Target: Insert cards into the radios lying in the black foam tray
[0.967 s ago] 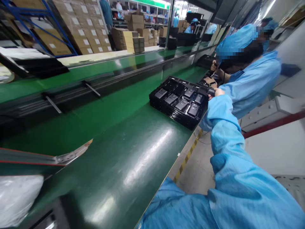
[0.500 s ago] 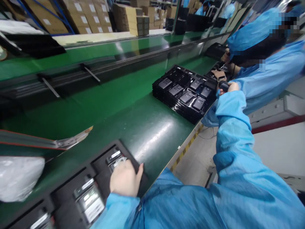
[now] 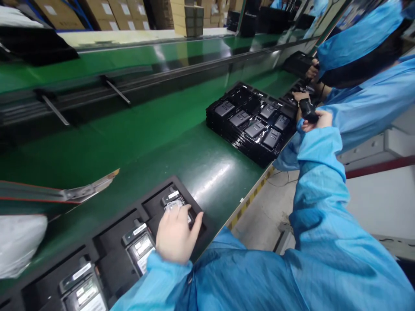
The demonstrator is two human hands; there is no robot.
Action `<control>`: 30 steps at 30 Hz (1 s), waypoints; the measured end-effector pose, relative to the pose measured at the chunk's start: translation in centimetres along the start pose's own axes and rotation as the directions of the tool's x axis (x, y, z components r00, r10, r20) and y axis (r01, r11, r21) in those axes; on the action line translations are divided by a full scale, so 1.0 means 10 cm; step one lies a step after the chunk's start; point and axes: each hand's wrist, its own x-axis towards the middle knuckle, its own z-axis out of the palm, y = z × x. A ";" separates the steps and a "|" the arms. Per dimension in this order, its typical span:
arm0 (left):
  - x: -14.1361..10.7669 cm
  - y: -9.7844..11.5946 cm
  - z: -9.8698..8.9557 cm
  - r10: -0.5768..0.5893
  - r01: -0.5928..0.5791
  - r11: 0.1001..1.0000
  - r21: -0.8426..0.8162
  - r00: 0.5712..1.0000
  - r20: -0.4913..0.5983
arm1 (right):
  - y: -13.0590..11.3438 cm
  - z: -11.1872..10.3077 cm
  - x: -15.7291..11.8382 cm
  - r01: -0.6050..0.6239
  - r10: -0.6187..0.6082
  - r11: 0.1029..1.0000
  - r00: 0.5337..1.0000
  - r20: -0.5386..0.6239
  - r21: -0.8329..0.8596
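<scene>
My left hand (image 3: 177, 233) lies over a two-way radio (image 3: 171, 196) in a dark foam tray (image 3: 145, 211). Its fingers rest on the radio's lower body and the thumb sticks out to the side. Something pale and shiny shows at the fingertips, too small to name. At the end of my stretched right arm, my right hand (image 3: 320, 121) grips a black battery pack (image 3: 308, 111), held at the near right corner of the stacked black plastic trays (image 3: 240, 140). Several similar packs (image 3: 255, 128) sit in the top tray's pockets.
A co-worker in a blue smock (image 3: 363, 99) works close by on the right, their hand (image 3: 301, 96) just behind my right hand. A metal guide arm (image 3: 90, 190) crosses the green belt (image 3: 155, 151). A white plastic bag (image 3: 21, 244) lies at left.
The battery pack in my right hand has been lifted and shows more fully. The foam tray and my left hand appear further right and higher in view. The left fingers stay on the same radio.
</scene>
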 end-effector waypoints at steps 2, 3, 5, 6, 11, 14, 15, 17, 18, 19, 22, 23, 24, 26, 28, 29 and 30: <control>-0.07 -0.09 -0.11 0.010 -0.016 0.994 -0.110 0.998 -0.057 | -0.09 0.06 -0.05 -0.134 0.136 0.990 0.989 0.057 -0.051; -0.10 -0.13 -0.16 -0.003 -0.010 0.986 -0.169 0.997 -0.076 | -0.11 0.10 -0.14 -0.167 0.173 0.984 0.980 0.099 -0.063; -0.10 -0.16 -0.25 -0.049 0.018 0.955 -0.296 0.994 -0.096 | -0.08 0.19 -0.47 -0.167 0.174 0.985 0.962 0.210 -0.051; -0.09 -0.16 -0.29 -0.083 0.043 0.932 -0.360 0.992 -0.096 | 0.00 0.25 -0.72 -0.159 0.163 0.987 0.947 0.276 -0.037; 0.07 0.08 -0.44 -0.304 0.180 0.655 -0.733 0.952 -0.038 | 0.75 0.67 -2.42 -0.245 0.209 0.969 0.762 0.613 -0.026; 0.10 0.20 -0.49 -0.404 0.110 0.472 -0.875 0.909 -0.104 | 1.11 0.82 -3.41 -0.322 0.228 0.946 0.574 0.787 -0.039; 0.09 0.20 -0.50 -0.439 0.079 0.434 -0.898 0.888 -0.134 | 1.18 0.83 -3.67 -0.340 0.228 0.939 0.518 0.824 -0.046; 0.02 0.18 -0.53 -0.512 0.032 0.392 -0.919 0.838 -0.189 | 1.27 0.83 -4.05 -0.367 0.242 0.927 0.437 0.866 -0.073; -0.04 0.15 -0.54 -0.550 0.028 0.407 -0.913 0.806 -0.220 | 1.30 0.82 -4.17 -0.382 0.261 0.919 0.406 0.876 -0.097; -0.10 0.12 -0.55 -0.583 0.042 0.448 -0.893 0.771 -0.256 | 1.33 0.82 -4.26 -0.396 0.286 0.909 0.371 0.884 -0.129; -0.27 0.04 -0.61 -0.609 0.147 0.636 -0.758 0.698 -0.376 | 1.36 0.84 -4.38 -0.447 0.383 0.858 0.231 0.895 -0.252; -0.31 0.03 -0.63 -0.593 0.170 0.683 -0.710 0.697 -0.403 | 1.35 0.85 -4.39 -0.472 0.409 0.836 0.198 0.891 -0.280; -0.34 0.02 -0.64 -0.570 0.177 0.717 -0.675 0.707 -0.419 | 1.34 0.87 -4.39 -0.499 0.436 0.814 0.186 0.880 -0.298; -0.38 0.03 -0.66 -0.522 0.155 0.752 -0.640 0.734 -0.435 | 1.32 0.88 -4.40 -0.551 0.498 0.772 0.213 0.841 -0.317; -0.39 0.06 -0.66 -0.491 0.123 0.763 -0.635 0.749 -0.444 | 1.31 0.88 -4.42 -0.571 0.552 0.753 0.274 0.788 -0.328; -0.39 0.08 -0.66 -0.485 0.113 0.764 -0.635 0.750 -0.450 | 1.31 0.87 -4.44 -0.562 0.566 0.756 0.307 0.765 -0.334; -0.39 0.10 -0.66 -0.483 0.111 0.766 -0.633 0.749 -0.453 | 1.31 0.86 -4.45 -0.547 0.571 0.765 0.335 0.749 -0.339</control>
